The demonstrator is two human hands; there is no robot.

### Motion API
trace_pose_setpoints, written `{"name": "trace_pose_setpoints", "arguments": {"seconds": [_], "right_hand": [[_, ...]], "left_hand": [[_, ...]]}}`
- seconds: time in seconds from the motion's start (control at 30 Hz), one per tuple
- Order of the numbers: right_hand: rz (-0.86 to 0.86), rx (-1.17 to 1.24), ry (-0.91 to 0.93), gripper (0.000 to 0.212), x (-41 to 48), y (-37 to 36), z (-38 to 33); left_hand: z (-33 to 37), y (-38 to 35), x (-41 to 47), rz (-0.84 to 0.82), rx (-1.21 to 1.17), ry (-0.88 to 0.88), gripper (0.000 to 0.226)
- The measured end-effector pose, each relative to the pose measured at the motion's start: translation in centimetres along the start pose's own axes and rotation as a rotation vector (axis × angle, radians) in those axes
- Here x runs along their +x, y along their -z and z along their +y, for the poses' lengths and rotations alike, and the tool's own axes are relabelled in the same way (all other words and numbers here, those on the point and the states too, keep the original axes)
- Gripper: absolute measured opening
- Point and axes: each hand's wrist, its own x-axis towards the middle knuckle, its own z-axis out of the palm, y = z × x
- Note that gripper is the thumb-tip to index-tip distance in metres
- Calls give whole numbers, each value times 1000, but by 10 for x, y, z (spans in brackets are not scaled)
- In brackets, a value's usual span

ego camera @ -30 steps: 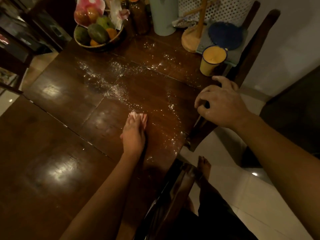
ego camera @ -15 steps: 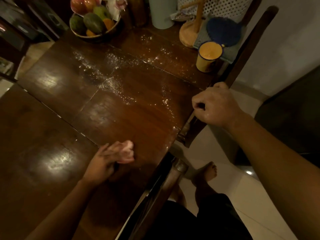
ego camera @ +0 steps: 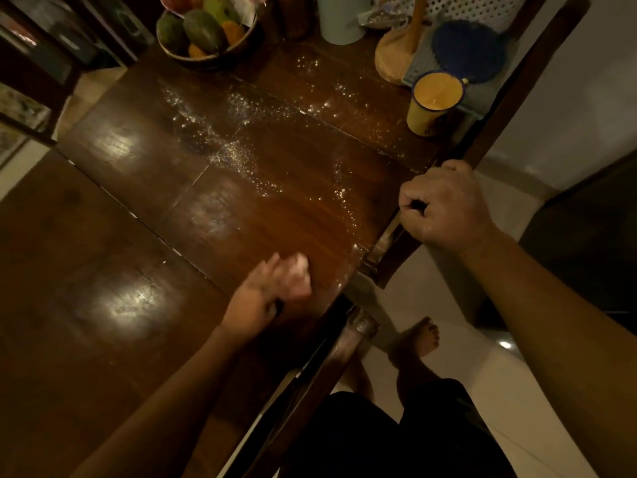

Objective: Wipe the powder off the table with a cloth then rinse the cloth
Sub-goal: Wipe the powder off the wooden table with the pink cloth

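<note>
Here the left hand (ego camera: 272, 291) rests on the dark wooden table (ego camera: 113, 257) near its right edge, blurred, with the fingers curled tight around a small pale cloth (ego camera: 299, 263); only a bunched bit of the cloth shows past the knuckles, pressed to the wood. The right hand (ego camera: 444, 208) is off the table's edge, closed in a fist over the top rail of a dark wooden chair (ego camera: 510, 98) that stands just beside the table, the fingers wrapped together around the rail.

White powder (ego camera: 238, 153) lies scattered across the middle of the table, well ahead of the cloth. One band runs diagonally from the far left toward the centre, a thinner trail (ego camera: 344, 198) curves down toward the right edge, and loose specks (ego camera: 320, 101) spread toward the far side. The wood between the cloth and the powder looks glossy and bare of specks.

At the far edge sits a bowl of fruit (ego camera: 206, 32), with green and orange pieces heaped in it. To its right stands a pale cylinder-shaped container (ego camera: 339, 19), then a wooden stand (ego camera: 400, 50) with a round base. A yellow mug (ego camera: 434, 103) stands near the far right corner, just beside a blue round pad (ego camera: 468, 50) lying on a grey mat. Below the table edge, the person's bare foot (ego camera: 418, 343) shows on the pale tiled floor (ego camera: 517, 391).
</note>
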Motion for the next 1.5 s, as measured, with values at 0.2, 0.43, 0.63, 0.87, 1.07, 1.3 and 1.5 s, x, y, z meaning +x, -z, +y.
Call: {"name": "trace_pose_setpoints", "arguments": {"seconds": [0.2, 0.43, 0.63, 0.87, 1.07, 1.3, 1.5], "right_hand": [[20, 1, -40, 17, 2, -1, -4], [26, -8, -65, 19, 1, -1, -6], [45, 23, -84, 20, 1, -1, -6], [45, 10, -67, 16, 1, -1, -7], [34, 18, -87, 19, 1, -1, -7], [-14, -12, -71, 16, 1, -1, -2], [0, 7, -113, 17, 0, -1, -3]], "left_hand": [[17, 17, 93, 202, -30, 389, 72], [22, -11, -36, -58, 10, -85, 63], [-10, 16, -90, -68, -39, 136, 83], [-8, 24, 109, 142, -39, 501, 79], [32, 28, 216, 91, -60, 395, 75], [-17, 53, 193, -67, -196, 73, 57], [35, 37, 221, 117, -35, 479, 63]]}}
